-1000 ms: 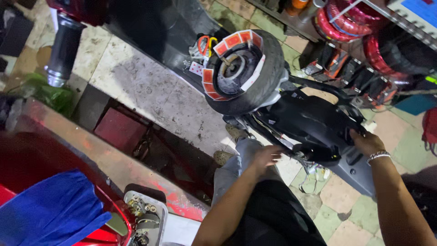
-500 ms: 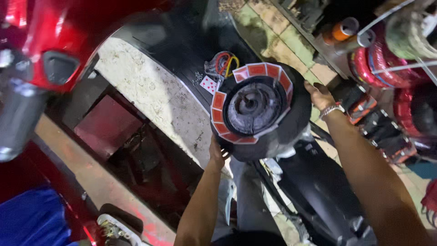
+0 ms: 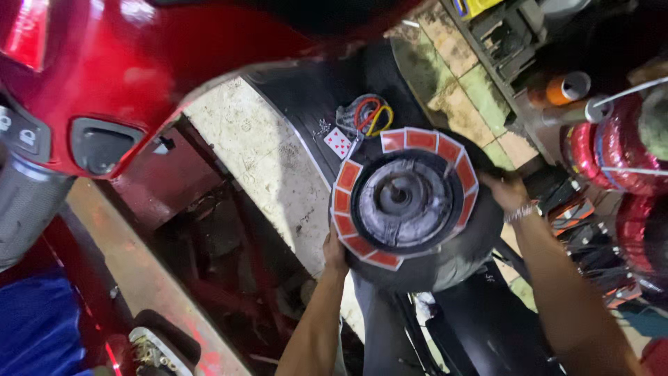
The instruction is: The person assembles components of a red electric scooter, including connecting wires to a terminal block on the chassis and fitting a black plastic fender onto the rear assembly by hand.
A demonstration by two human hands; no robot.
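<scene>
Left hand's fingers point(image 3: 335, 248) hidden behind the wheel point(image 3: 410, 209); right hand point(image 3: 506, 191) partly hidden too (blurred); red body panel point(image 3: 139, 69) cropped at top.

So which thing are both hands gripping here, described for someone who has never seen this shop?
Start from the glossy red scooter body at upper left and go right past the pale floor strip. There a black tyred wheel is held between the left hand and the right hand. Only it has a ring of red-and-white cards around a grey hub.
</scene>
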